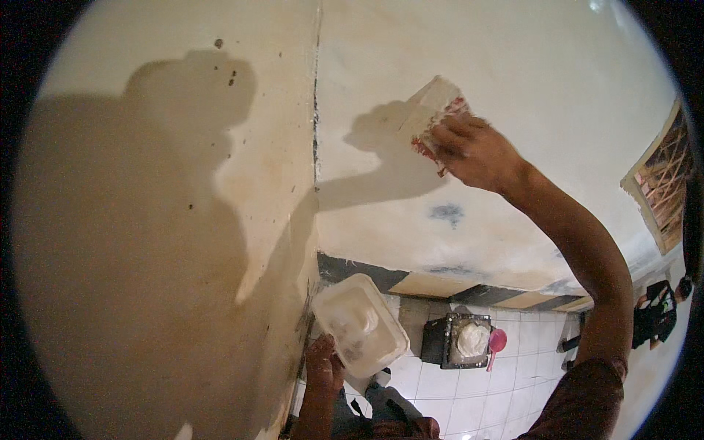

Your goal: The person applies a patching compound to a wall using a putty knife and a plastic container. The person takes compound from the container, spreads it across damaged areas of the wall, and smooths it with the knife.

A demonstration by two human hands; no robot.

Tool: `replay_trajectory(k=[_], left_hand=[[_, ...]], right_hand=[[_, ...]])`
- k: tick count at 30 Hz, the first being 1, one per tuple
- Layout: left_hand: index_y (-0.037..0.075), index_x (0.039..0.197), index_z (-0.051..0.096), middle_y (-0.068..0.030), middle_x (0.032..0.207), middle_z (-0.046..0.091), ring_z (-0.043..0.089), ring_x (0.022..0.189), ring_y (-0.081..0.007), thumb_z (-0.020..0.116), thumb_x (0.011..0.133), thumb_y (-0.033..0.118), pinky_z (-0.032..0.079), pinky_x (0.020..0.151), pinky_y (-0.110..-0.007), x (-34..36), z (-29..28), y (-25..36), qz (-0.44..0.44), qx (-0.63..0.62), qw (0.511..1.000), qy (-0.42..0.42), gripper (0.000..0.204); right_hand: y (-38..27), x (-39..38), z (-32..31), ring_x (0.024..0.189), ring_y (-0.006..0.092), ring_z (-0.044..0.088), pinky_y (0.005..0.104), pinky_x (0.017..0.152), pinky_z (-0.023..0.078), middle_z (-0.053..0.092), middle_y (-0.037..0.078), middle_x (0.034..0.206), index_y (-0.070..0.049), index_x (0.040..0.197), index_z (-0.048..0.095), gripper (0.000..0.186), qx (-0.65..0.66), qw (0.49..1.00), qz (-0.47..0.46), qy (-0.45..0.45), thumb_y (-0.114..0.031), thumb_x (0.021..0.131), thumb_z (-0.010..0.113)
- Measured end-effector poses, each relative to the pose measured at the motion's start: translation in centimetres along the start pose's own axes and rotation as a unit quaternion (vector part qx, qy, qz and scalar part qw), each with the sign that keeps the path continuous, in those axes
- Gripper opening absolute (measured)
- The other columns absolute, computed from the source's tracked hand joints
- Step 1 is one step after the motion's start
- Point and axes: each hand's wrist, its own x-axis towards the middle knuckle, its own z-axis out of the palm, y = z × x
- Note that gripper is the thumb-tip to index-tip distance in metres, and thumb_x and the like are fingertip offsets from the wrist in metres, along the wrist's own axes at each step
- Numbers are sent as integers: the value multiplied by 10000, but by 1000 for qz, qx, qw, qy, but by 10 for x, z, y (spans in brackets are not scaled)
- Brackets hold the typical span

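Note:
My right hand (473,150) is stretched far up against the pale wall (513,81), fingers closed round the edge of a flat putty spreader (433,105). The spreader's whitish blade lies against or very near the wall; its grip side is reddish and smeared. Lower down, my left hand (324,362) grips the side of a rectangular white plastic tub (396,339). White paste coats the tub's inside, with a small heap (364,320) of it near the middle. A dark grey patch (447,213) marks the wall below my right hand.
On the tiled floor (440,385) a dark square container (434,341) holds white paste (473,341), with a pink ladle (498,340) at its side. A striped band (440,284) runs along the wall's foot. Another person (656,312) is at the far right, below a lattice-filled opening (664,183).

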Motion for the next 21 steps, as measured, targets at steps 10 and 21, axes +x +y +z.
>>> replay_trajectory(k=[10, 21], left_hand=[[-14, 1277, 459, -163, 1190, 568, 594, 1028, -322, 562, 918, 341, 529, 851, -482, -3, -11, -4, -15, 57, 998, -1, 515], [-14, 1276, 466, -173, 1205, 566, 583, 1049, -342, 543, 920, 333, 516, 868, -496, -10, -32, -2, 3, 55, 998, 28, 503]], right_hand=[[40, 136, -84, 723, 224, 649, 309, 604, 553, 603, 110, 868, -36, 1115, 597, 288, -175, 945, 167, 219, -108, 838, 563], [-95, 110, 148, 903, 418, 639, 640, 866, 467, 568, 271, 1118, 98, 1352, 379, 597, -147, 976, 129, 94, -192, 849, 520]])
